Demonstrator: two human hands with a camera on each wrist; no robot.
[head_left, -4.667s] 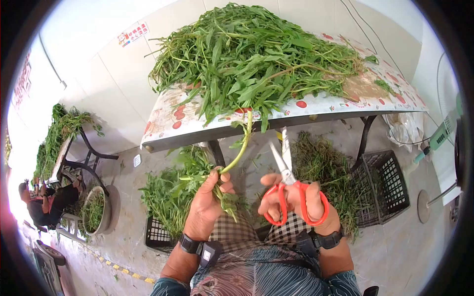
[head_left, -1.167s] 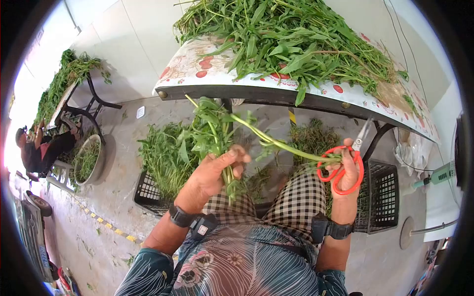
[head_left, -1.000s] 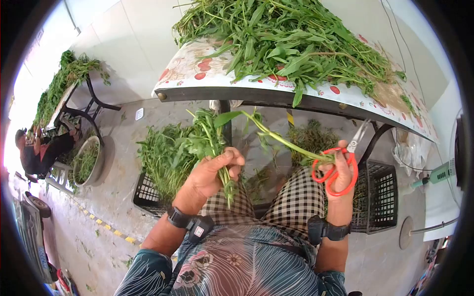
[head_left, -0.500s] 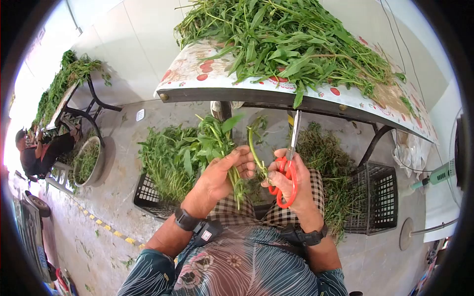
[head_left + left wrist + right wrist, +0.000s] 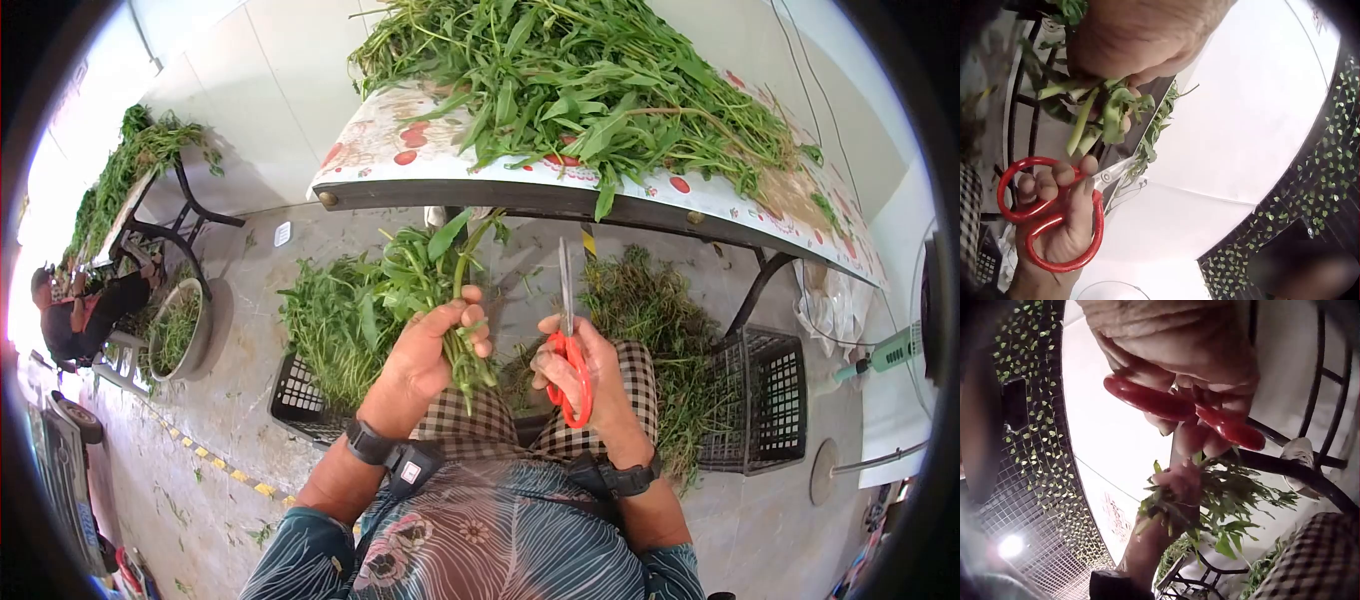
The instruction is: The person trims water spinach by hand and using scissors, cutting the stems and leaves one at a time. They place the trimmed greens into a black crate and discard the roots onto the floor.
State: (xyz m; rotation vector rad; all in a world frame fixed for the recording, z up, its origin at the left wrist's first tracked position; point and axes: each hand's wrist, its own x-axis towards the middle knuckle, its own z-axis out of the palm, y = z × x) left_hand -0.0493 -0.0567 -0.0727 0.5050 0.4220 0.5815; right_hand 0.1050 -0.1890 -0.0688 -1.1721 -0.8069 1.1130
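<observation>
In the head view my left hand (image 5: 425, 345) grips a bunch of leafy green stems (image 5: 412, 262), leaves pointing away from me and cut ends hanging below the fingers. Those pale cut ends (image 5: 1082, 125) show near the scissors in the left wrist view. Just to the right, my right hand (image 5: 598, 375) holds red-handled scissors (image 5: 572, 385), fingers through the loops and blades pointing away from me. The blades look nearly closed, with no stem between them. From the right wrist view, the red loops (image 5: 1154, 403) partly cover the fingers, and the bunch (image 5: 1222, 494) lies beyond.
A large heap of greens (image 5: 560, 90) covers the table (image 5: 400, 188) ahead. Below left stands a black crate (image 5: 300, 395) of greens; at right, a pile of trimmings (image 5: 650, 350) and a black crate (image 5: 775, 400). Another person (image 5: 85, 315) sits far left.
The long stem that my right hand held out to the right came over to the left hand and joined its bunch. My right hand moved left and now holds only the scissors.
</observation>
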